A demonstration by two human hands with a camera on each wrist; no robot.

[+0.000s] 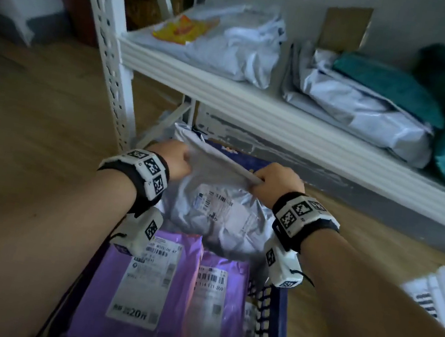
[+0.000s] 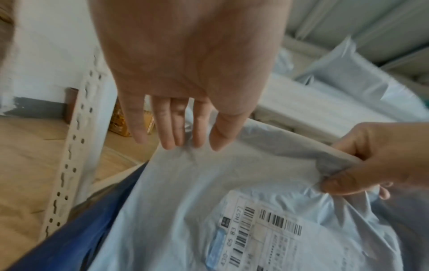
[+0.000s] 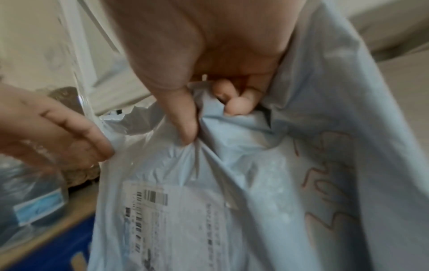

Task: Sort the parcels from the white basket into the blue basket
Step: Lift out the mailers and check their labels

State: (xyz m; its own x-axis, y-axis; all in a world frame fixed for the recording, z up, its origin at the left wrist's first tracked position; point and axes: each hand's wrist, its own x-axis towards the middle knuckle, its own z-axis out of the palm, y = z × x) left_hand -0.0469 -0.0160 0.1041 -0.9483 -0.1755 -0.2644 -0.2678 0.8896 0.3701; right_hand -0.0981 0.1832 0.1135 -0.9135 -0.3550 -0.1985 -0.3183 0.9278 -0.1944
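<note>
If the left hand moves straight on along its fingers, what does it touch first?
Probably the grey parcel: the left hand has its fingertips at the parcel's top edge already. Whether they touch is unclear.

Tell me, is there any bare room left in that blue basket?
Hardly. Two purple plastic parcels fill the near part of the dark blue slotted basket, and the pale grey plastic mailer that both hands hold covers the far end. The wooden floor left of it is bare.

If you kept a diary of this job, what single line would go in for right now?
step: placing grey parcel in blue basket | right hand: grips top edge | left hand: fingers straight, touching edge | two purple parcels inside
</note>
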